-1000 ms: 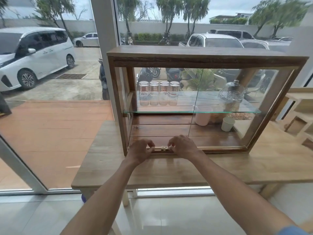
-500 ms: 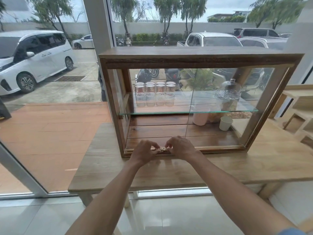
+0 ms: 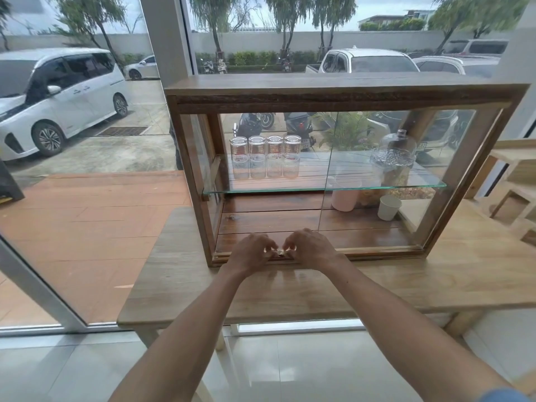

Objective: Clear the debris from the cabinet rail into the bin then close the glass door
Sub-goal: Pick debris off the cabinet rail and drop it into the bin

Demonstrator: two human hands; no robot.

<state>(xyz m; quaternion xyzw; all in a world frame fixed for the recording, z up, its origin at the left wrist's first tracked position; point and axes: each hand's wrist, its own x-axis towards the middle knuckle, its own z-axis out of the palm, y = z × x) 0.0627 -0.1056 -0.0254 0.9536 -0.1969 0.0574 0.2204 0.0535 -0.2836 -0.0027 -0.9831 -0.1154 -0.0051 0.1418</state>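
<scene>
A wooden cabinet (image 3: 342, 94) with glass sides stands on a wooden table (image 3: 406, 285). Its sliding glass door (image 3: 377, 227) sits at the right half, so the left half is open. Small pale debris (image 3: 280, 252) lies in the bottom front rail (image 3: 377, 251). My left hand (image 3: 251, 250) and my right hand (image 3: 311, 248) rest on the rail, fingertips curled and pinching at the debris between them. How much either hand holds is hidden by the fingers. No bin is in view.
Inside, several measuring glasses (image 3: 265, 156) and a glass dome (image 3: 394, 152) stand on the glass shelf (image 3: 319, 188). A pink cup (image 3: 343, 200) and a white cup (image 3: 388, 207) sit on the cabinet floor. Wooden shelving (image 3: 513, 192) is at the right. A window faces parked cars.
Both hands stay on the rail and have closed in slightly around the debris. The view has shifted a little.
</scene>
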